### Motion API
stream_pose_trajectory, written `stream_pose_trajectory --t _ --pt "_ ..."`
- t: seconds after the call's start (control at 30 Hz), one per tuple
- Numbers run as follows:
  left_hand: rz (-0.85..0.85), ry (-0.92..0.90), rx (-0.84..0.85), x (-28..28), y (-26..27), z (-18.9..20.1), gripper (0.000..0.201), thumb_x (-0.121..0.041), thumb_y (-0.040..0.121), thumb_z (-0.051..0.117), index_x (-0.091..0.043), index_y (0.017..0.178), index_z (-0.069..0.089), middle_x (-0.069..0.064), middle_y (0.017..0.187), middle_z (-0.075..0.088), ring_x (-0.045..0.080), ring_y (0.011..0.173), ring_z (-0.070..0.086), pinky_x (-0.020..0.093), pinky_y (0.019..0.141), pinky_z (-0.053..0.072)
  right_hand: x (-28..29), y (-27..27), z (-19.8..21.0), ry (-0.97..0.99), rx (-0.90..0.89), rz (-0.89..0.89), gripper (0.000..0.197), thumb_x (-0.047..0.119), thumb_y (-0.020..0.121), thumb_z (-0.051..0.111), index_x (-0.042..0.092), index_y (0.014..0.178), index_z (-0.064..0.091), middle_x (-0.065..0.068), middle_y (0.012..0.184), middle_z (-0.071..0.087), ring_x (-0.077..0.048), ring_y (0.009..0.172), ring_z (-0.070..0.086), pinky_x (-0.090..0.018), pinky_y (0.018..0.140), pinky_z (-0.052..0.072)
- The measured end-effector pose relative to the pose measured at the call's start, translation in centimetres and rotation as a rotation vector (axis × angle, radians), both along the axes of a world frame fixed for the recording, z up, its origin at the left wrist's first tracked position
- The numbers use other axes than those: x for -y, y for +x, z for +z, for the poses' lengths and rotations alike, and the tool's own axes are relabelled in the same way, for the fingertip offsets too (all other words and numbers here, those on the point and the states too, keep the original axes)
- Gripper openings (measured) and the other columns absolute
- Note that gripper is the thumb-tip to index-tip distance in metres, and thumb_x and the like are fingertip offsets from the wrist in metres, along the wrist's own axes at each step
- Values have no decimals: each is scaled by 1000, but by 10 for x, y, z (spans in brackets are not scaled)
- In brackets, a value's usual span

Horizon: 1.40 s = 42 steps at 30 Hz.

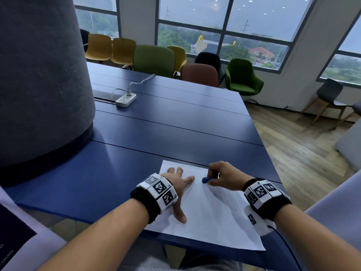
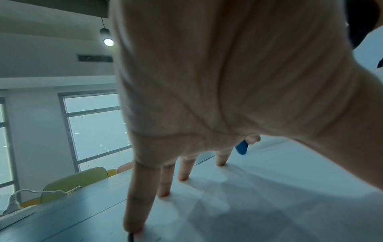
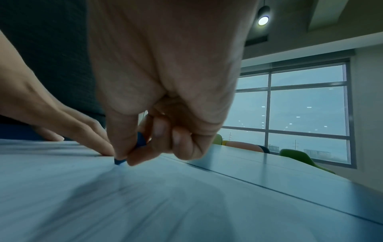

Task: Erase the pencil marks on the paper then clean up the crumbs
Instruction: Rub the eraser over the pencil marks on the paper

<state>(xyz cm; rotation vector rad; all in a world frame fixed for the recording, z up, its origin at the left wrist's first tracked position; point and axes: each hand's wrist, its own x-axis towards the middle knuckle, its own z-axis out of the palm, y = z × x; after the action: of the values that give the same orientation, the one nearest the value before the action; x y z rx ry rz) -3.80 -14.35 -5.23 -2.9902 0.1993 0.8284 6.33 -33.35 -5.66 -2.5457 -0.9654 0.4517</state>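
A white sheet of paper [image 1: 211, 212] lies at the near edge of the blue table [image 1: 175, 124]. Faint pencil lines [image 1: 224, 214] show on its middle. My left hand [image 1: 178, 184] lies flat on the sheet's left part, fingers spread and straight [image 2: 184, 170]. My right hand [image 1: 220, 178] pinches a small blue eraser [image 1: 206, 180] between thumb and fingers, its tip touching the paper near the far edge [image 3: 119, 161]. The eraser [image 2: 242, 148] also shows past my left fingers. Tiny dark specks dot the paper [image 2: 259, 188] around the left hand.
A white power strip [image 1: 126, 99] with its cord lies on the far left of the table. A big grey felt-covered column [image 1: 39, 75] stands on the left. Coloured chairs [image 1: 154, 58] line the table's far side below the windows. Wooden floor lies to the right.
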Motion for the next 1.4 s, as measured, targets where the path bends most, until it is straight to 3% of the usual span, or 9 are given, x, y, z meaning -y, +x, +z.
stream_pose_trajectory --t 0.2,0.33,0.5,0.67,0.83,1.0,1.17,1.3,1.4 --pt "4 19 -7 2 0 1 136 -64 57 85 -36 156 -4 12 163 0 39 147 8 57 113 31 7 -6 5 -53 -238 129 22 14 76 75 27 67 60 -2 77 67 -7 64 54 -21 63 44" --pt "10 19 -20 2 1 3 137 -63 57 85 -36 156 -6 12 163 -3 39 148 5 58 114 29 1 -9 -2 40 -55 41 21 20 80 73 26 68 57 -1 77 67 -5 62 52 -22 61 44" --pt "10 33 -18 3 1 3 137 -65 57 85 -36 156 -6 12 164 -3 39 148 7 57 114 30 1 -22 6 -59 -269 178 11 12 78 76 18 77 66 -2 76 65 -4 63 52 -14 61 41" --pt "5 28 -13 2 1 2 136 -65 57 85 -37 156 -5 11 163 -1 38 147 8 56 114 30 -5 -17 2 56 -96 74 20 16 79 74 25 70 59 1 74 65 0 58 51 -16 59 41" --pt "6 34 -20 3 0 3 137 -65 58 84 -36 156 -7 11 164 -5 39 149 4 57 116 27 0 -32 14 -167 -369 217 24 11 76 78 27 68 62 8 66 61 1 57 51 -11 56 41" --pt "3 23 -18 3 -1 3 137 -65 58 84 -36 156 -7 11 164 -5 39 149 3 58 115 27 -2 -29 7 -2 -160 101 20 15 77 76 26 69 61 -4 76 67 -3 60 50 -17 58 41" --pt "1 26 -14 3 -2 5 136 -65 58 84 -35 156 -7 12 164 -5 39 149 3 57 116 27 3 -45 14 -167 -414 233 14 11 76 78 19 77 67 11 64 59 1 57 51 -10 57 40" --pt "2 33 -17 3 -2 4 136 -65 59 83 -36 156 -7 11 164 -5 38 149 3 57 115 27 0 -38 8 -44 -249 139 17 15 77 77 26 72 65 9 71 64 -1 61 53 -14 61 42" --pt "4 34 -15 3 -2 5 137 -66 58 83 -36 156 -7 12 164 -6 38 149 3 58 115 27 4 -43 11 -63 -334 174 21 14 77 77 28 70 64 12 65 62 0 59 52 -13 60 42"
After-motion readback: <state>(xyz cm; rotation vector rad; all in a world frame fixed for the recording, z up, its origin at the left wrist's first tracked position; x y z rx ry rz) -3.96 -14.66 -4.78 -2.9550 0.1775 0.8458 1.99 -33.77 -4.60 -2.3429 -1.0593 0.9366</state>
